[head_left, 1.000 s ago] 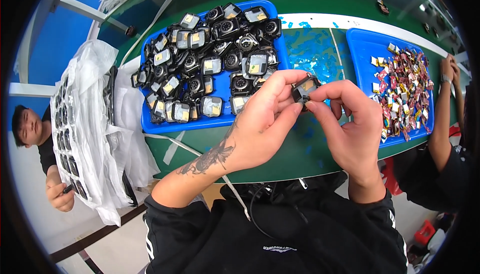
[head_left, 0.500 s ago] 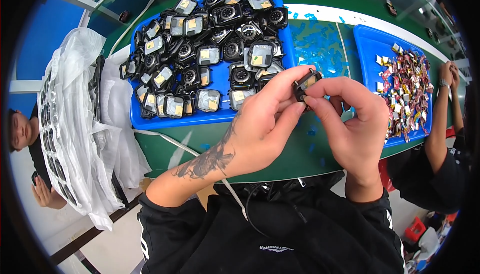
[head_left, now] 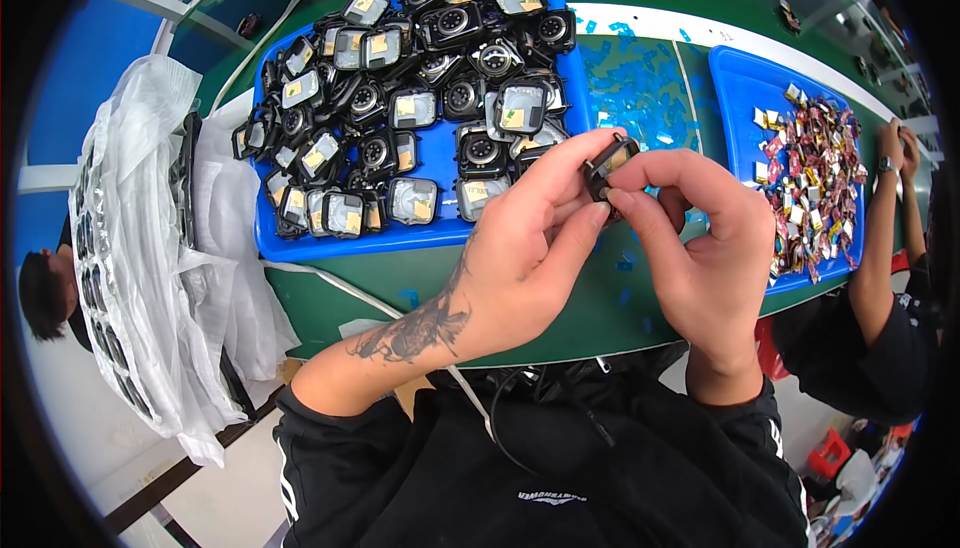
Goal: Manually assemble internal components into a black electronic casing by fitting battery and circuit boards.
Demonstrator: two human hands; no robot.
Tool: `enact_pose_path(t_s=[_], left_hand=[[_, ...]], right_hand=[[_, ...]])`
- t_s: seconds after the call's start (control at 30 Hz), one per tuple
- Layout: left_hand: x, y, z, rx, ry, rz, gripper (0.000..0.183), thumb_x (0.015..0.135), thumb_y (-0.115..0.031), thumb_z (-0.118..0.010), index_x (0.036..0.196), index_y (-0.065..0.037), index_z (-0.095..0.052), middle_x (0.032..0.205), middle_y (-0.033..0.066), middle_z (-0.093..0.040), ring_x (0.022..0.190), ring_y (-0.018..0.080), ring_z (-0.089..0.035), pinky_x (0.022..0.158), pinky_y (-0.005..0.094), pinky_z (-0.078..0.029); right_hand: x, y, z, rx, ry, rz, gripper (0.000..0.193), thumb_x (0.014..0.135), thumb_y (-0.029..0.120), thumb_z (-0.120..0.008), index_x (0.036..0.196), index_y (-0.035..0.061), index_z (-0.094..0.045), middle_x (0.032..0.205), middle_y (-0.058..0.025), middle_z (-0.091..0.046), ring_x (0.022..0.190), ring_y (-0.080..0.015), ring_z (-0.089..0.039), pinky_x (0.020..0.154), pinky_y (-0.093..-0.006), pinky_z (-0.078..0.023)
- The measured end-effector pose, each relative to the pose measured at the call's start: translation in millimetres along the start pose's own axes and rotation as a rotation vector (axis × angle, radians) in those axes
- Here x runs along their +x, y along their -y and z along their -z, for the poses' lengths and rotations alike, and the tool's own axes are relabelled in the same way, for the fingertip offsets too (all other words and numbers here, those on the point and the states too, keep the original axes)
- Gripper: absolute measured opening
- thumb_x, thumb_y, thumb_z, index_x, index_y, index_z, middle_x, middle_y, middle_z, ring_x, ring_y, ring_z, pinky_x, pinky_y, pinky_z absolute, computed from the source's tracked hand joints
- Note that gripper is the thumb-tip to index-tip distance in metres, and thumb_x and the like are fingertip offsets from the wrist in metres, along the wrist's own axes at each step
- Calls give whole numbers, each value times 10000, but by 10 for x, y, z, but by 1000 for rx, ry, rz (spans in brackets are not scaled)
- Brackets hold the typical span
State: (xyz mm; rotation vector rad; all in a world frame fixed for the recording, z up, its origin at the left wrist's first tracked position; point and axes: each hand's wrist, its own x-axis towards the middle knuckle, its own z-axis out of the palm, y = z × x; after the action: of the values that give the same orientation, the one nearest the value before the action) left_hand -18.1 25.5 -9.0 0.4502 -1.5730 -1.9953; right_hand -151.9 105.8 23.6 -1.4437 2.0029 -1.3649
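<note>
Between my two hands is a small black smartwatch case (head_left: 614, 160), tilted, with a pale yellowish patch on its face. My left hand (head_left: 525, 253) is closed around its left side and underside. My right hand (head_left: 708, 243) has thumb and forefinger pinched at the case's lower edge; the fingertips hide whatever lies between them. Just left of my hands, a blue tray (head_left: 435, 155) is heaped with many similar watch cases (head_left: 390, 108), some showing round sensor backs, others open faces with yellowish stickers.
Blue film scraps (head_left: 640, 98) litter the green table (head_left: 500, 333) beyond my hands. A second blue tray (head_left: 737, 123) at right holds many small foil-like parts (head_left: 808, 193). Plastic-wrapped trays (head_left: 150, 248) are stacked at left. A co-worker's hands (head_left: 897, 148) are far right; another person (head_left: 48, 293) is far left.
My hands keep the same hold on the watch case, with barely any finger movement. The person at far left has turned their head, and their hand is now out of sight.
</note>
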Motion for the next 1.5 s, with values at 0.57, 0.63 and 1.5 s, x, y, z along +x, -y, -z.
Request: enact_pose_path(t_s=[0.57, 0.63, 1.5], left_hand=[[-65, 115, -6, 249, -12, -24, 478, 931, 83, -486, 1397, -1, -422, 1017, 120, -631, 800, 108, -606, 725, 251, -478], [-88, 122, -8, 257, -22, -20, 480, 929, 83, -487, 1397, -7, -427, 1037, 126, -634, 786, 111, -607, 714, 254, -478], [-2, -54, 77, 81, 23, -177, 466, 976, 52, -388, 1434, 4, -315, 1310, 225, -527, 1217, 259, -551, 1045, 369, -455]], right_hand=[[14, -37, 41, -266, 19, 174, 141, 695, -19, -740, 769, 49, -642, 686, -2, -601, 564, -115, -434, 760, -331, -403], [14, -50, 42, -316, 33, 186, 147, 681, -8, -749, 746, 56, -633, 664, 11, -581, 565, -113, -428, 778, -338, -398], [-117, -226, 100, 618, 70, -230, 173, 852, -59, -689, 1019, -59, -644, 956, -78, -669, 866, -98, -641, 739, -208, -526]])
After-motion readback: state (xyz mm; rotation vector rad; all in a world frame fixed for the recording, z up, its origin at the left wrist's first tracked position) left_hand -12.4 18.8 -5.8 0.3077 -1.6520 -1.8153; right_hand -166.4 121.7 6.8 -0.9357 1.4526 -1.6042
